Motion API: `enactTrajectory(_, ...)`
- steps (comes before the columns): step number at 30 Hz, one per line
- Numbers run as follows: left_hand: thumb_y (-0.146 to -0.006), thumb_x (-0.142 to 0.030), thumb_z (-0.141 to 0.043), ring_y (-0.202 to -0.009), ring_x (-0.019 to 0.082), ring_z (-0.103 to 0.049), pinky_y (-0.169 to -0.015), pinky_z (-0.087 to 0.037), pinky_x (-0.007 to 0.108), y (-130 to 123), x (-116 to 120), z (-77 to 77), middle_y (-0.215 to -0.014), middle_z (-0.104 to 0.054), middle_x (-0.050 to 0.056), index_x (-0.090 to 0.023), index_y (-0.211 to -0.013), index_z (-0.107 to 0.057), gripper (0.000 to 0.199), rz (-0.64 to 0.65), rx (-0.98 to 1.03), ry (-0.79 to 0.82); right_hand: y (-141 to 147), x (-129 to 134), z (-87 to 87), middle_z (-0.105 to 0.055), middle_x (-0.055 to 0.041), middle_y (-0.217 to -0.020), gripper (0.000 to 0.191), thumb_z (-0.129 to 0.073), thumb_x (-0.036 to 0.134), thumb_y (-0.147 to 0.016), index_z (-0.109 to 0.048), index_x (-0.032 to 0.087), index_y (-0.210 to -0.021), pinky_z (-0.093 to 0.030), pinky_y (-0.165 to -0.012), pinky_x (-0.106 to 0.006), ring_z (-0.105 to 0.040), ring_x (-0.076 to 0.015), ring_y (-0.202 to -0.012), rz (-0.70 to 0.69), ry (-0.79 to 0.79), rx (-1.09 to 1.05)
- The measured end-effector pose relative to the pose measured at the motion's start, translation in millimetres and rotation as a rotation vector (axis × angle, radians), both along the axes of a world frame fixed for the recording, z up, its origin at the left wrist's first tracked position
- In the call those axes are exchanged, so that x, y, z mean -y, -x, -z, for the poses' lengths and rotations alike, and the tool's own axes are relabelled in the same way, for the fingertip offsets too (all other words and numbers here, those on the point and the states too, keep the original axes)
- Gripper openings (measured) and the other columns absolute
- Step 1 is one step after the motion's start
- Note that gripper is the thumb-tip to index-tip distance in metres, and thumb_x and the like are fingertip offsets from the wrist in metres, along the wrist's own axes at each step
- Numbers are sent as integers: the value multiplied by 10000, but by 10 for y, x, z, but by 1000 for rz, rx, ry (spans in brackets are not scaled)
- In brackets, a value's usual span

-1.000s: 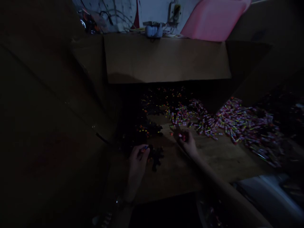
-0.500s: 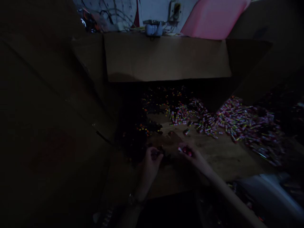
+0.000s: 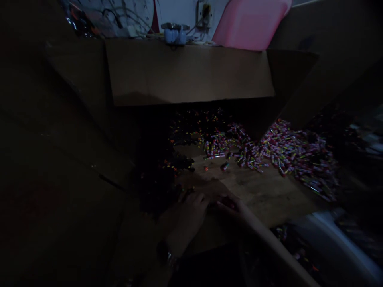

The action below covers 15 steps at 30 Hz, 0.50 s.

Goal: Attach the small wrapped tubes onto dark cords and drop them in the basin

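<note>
The scene is very dim. My left hand [image 3: 194, 207] is low over the wooden board [image 3: 257, 189], its back towards me and its fingers bent together beside the dark pile; whatever they hold is hidden. Just to its right, my right hand [image 3: 237, 209] is curled around small dark-red pieces [image 3: 230, 204], too dim to make out fully. The two hands' fingertips are close together. A pile of small dark pieces with orange and yellow tips [image 3: 182, 162] lies to the left. Small shiny pink-and-white tube-like pieces [image 3: 287, 149] are heaped to the right.
An open cardboard box [image 3: 191, 75] stands behind the piles, its flap facing me. Beyond it are a pink plastic container [image 3: 251, 26], a blue object [image 3: 175, 35], cables and a wall socket [image 3: 205, 14]. A pale, bluish surface [image 3: 335, 239] lies at lower right. Cardboard rises on the left.
My left hand has moved right and turned its back upward, closing the gap to my right hand. The red pieces in my right hand are less visible. The view has shifted right.
</note>
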State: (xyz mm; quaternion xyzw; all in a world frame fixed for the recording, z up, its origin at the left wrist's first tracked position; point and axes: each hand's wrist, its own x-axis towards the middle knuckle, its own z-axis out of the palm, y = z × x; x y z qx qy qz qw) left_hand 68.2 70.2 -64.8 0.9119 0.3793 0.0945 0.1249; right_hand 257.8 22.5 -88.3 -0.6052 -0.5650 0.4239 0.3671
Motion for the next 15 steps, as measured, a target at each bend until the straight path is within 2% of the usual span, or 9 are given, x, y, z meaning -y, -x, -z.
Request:
enactTrajectory(3, -841, -82, -511, -922, 179, -576, -789, -478, 309, 42, 73, 5, -1022, -628, 29, -215, -1044, -609, 262, 17, 66, 51, -27, 15, -28, -605, -8, -748, 322, -586, 474, -809, -626, 159, -865, -414, -632, -246, -535, -145, -700, -54, 42, -5)
enactTrajectory(8, -855, -181, -570, -881, 194, -570, -796, -461, 342, 37, 176, 62, -922, -671, 14, -202, -964, -627, 125, -2, 162, 33, -124, 69, -98, -626, 5, -779, 294, -607, 466, -801, -642, 181, -860, -420, -663, -235, -556, -142, -736, -122, 74, -51)
enactTrajectory(11, -855, -190, -577, -853, 188, -574, -768, -461, 336, 29, 187, 84, -899, -681, 11, -202, -959, -629, 117, -17, 176, 27, -136, 99, -116, -661, -12, -833, 297, -615, 465, -797, -656, 186, -892, -444, -698, -249, -587, -158, -782, -154, 120, -92)
enactTrajectory(15, -845, -173, -590, -833, 185, -572, -748, -460, 326, 32, 178, 116, -877, -686, 6, -206, -951, -637, 121, -21, 196, 19, -85, 118, -85, -685, -31, -845, 288, -626, 452, -789, -666, 187, -896, -470, -714, -274, -610, -181, -805, -112, 70, -72)
